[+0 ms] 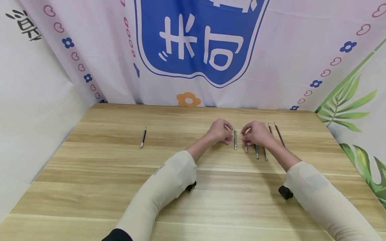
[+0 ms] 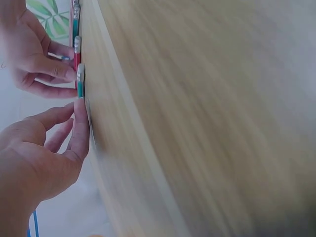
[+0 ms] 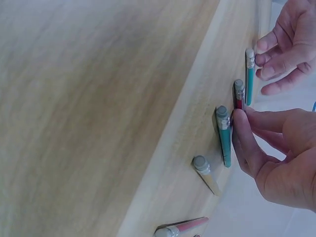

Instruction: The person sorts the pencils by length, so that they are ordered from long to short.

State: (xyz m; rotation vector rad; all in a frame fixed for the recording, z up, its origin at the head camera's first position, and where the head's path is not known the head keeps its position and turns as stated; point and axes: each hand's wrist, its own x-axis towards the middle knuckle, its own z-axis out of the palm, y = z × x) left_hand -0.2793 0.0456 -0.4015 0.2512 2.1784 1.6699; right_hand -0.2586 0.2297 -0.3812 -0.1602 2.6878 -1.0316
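Note:
My right hand (image 1: 257,134) pinches a red pencil (image 1: 246,148) between thumb and fingers. In the right wrist view the eraser end of that red pencil (image 3: 239,89) stands out past the fingertips. Just left of it lies a green pencil (image 1: 235,142), eraser end toward me. My left hand (image 1: 221,130) is beside this green pencil, its fingers loosely bent and apart, with nothing between them. In the right wrist view a gap shows between the left fingers (image 3: 284,64) and the green pencil (image 3: 250,79). A second green pencil (image 3: 224,138) lies close beside the right fingers.
Right of the second green pencil lie a yellowish pencil (image 1: 266,154) and two reddish pencils, one nearer (image 1: 270,129) and one at the far right (image 1: 280,135). A black pencil (image 1: 143,137) lies alone on the left of the wooden table (image 1: 90,187). A printed curtain (image 1: 114,67) hangs behind.

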